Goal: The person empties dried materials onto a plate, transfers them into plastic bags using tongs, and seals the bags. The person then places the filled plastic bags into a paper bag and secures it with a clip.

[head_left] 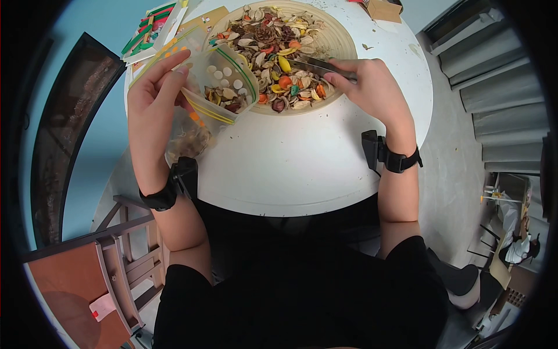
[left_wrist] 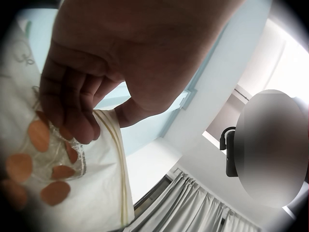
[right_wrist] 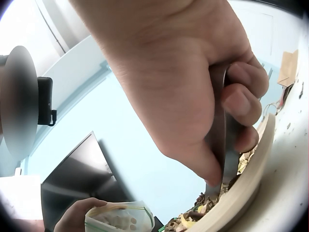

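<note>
My left hand [head_left: 150,110] pinches the edge of a zip-top plastic bag [head_left: 212,111] with orange spots, its mouth spread open. Pale round spots and some dried petals show inside the bag. In the left wrist view the fingertips overlap the spotted side of the bag [left_wrist: 104,188]. Metal tongs [head_left: 321,66] are gripped between thumb and fingers of my right hand [head_left: 378,87]. Their tips reach into colourful potpourri [head_left: 264,35] on a round wooden tray [head_left: 347,43], close to a yellow piece. The right wrist view shows the tongs [right_wrist: 218,145] pointing down into the mix.
A second bag of dried bits [head_left: 190,138] lies below the left hand. At the back left is a white box [head_left: 168,36] with red and green items. A brown paper box [head_left: 383,9] stands at the back right. A wooden chair [head_left: 125,262] is at the left.
</note>
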Action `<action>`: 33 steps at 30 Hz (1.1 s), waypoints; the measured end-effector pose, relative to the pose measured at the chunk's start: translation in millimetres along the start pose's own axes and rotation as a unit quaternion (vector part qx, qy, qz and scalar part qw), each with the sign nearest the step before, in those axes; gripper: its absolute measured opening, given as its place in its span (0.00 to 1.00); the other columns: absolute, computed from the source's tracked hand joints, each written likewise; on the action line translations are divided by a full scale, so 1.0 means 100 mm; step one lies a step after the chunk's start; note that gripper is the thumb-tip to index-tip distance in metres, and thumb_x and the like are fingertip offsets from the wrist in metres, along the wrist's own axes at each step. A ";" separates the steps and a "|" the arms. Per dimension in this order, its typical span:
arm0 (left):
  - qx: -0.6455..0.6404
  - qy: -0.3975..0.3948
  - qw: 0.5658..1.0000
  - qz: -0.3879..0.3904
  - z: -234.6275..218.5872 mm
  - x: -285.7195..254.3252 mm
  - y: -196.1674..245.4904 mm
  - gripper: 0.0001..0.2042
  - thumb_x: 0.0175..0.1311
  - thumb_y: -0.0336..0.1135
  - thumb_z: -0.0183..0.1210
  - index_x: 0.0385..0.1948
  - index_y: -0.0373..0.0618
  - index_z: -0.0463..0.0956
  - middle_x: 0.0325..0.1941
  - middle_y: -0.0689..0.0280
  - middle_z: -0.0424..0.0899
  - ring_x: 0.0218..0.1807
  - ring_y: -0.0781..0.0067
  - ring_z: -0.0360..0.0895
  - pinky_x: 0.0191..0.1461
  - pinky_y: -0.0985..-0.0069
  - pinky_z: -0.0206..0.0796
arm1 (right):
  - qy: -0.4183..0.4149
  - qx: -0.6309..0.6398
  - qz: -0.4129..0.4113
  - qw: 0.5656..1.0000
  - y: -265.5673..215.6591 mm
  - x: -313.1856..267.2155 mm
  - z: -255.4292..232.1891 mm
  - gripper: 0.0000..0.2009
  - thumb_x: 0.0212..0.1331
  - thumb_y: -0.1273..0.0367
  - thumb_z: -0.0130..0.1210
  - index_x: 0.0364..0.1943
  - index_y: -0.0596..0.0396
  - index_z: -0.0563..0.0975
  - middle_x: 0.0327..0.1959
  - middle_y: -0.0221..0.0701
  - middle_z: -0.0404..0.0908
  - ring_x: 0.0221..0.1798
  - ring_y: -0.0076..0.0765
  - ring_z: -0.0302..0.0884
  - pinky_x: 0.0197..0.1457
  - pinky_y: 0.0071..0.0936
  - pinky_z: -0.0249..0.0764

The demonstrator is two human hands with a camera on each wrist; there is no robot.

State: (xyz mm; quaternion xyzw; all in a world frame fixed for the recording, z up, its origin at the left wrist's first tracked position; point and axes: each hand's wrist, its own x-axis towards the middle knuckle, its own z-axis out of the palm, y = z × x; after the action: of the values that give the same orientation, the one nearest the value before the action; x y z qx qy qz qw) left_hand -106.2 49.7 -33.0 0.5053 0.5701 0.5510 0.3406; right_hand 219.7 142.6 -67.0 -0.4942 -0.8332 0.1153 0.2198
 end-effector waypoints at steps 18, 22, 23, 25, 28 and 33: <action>0.000 0.002 1.000 -0.003 -0.02 0.00 -0.01 0.18 0.72 0.32 0.58 0.59 0.33 0.80 0.28 0.70 0.81 0.25 0.84 0.75 0.30 0.82 0.69 | 0.067 0.166 -0.116 0.977 -0.65 -0.15 -0.10 0.18 0.62 0.67 0.68 0.54 0.60 0.84 0.25 0.33 0.86 0.24 0.17 0.69 0.28 0.18 0.67; -0.004 0.005 1.000 0.002 -0.03 0.00 -0.01 0.18 0.72 0.32 0.58 0.59 0.33 0.80 0.28 0.70 0.81 0.25 0.84 0.75 0.30 0.82 0.70 | 0.008 0.239 -0.034 0.970 -0.54 -0.13 -0.19 0.19 0.62 0.62 0.68 0.53 0.57 0.85 0.21 0.34 0.81 0.22 0.21 0.72 0.29 0.22 0.70; -0.005 0.007 1.000 0.006 -0.03 0.00 -0.01 0.18 0.72 0.32 0.58 0.59 0.33 0.80 0.28 0.70 0.81 0.25 0.84 0.75 0.30 0.82 0.70 | 0.030 0.235 -0.008 0.971 -0.45 -0.10 -0.20 0.19 0.63 0.60 0.68 0.52 0.57 0.86 0.20 0.33 0.81 0.23 0.20 0.72 0.29 0.23 0.70; -0.004 0.006 1.000 0.009 -0.05 -0.01 -0.02 0.18 0.72 0.32 0.58 0.59 0.34 0.80 0.28 0.70 0.81 0.25 0.84 0.75 0.30 0.82 0.70 | 0.075 0.229 0.044 0.970 -0.26 -0.05 -0.21 0.20 0.63 0.58 0.67 0.52 0.57 0.86 0.20 0.32 0.79 0.24 0.19 0.72 0.30 0.23 0.70; 0.000 -0.002 1.000 0.008 -0.06 0.00 -0.01 0.17 0.72 0.32 0.58 0.59 0.34 0.80 0.28 0.70 0.81 0.25 0.84 0.75 0.30 0.82 0.71 | -0.002 0.108 0.125 0.986 -0.04 -0.08 -0.35 0.22 0.62 0.53 0.66 0.52 0.54 0.87 0.20 0.31 0.79 0.25 0.21 0.71 0.31 0.24 0.70; 0.003 0.003 1.000 0.004 -0.04 0.01 -0.02 0.17 0.72 0.32 0.58 0.58 0.33 0.80 0.28 0.70 0.81 0.25 0.85 0.74 0.30 0.82 0.71 | -0.105 0.032 0.138 0.984 -0.14 -0.17 -0.54 0.22 0.59 0.54 0.68 0.53 0.52 0.87 0.23 0.36 0.83 0.28 0.30 0.80 0.39 0.29 0.76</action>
State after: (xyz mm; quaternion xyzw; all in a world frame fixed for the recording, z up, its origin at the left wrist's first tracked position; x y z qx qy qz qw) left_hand -110.9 49.2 -34.2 0.5067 0.5710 0.5522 0.3350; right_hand 241.6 119.5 -18.1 -0.5825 -0.7712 0.2222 0.1283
